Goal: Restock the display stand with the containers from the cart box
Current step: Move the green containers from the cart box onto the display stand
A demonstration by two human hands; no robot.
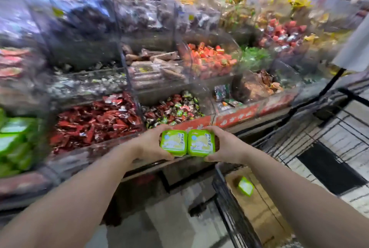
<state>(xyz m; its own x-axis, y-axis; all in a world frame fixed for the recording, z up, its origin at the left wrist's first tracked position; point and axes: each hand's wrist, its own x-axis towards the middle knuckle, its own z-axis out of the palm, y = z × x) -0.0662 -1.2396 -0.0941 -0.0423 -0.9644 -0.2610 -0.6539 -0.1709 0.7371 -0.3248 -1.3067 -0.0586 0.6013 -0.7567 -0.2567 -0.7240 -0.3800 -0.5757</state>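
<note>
Two green square containers are held side by side in front of me, pressed together. My left hand (148, 144) grips the left container (173, 143) and my right hand (227, 146) grips the right container (200, 143). They hover just in front of the display stand's front edge (197, 125). Down at the right, the cardboard cart box (257, 213) holds one more green container (246, 186). A stack of the same green containers (14, 140) sits on the stand at the far left, blurred.
The stand's clear bins hold red wrapped sweets (95, 122), mixed sweets (173, 110) and orange packs (209, 58). The black wire cart (231, 208) stands at my right, over a tiled floor (339, 138). The picture is motion-blurred.
</note>
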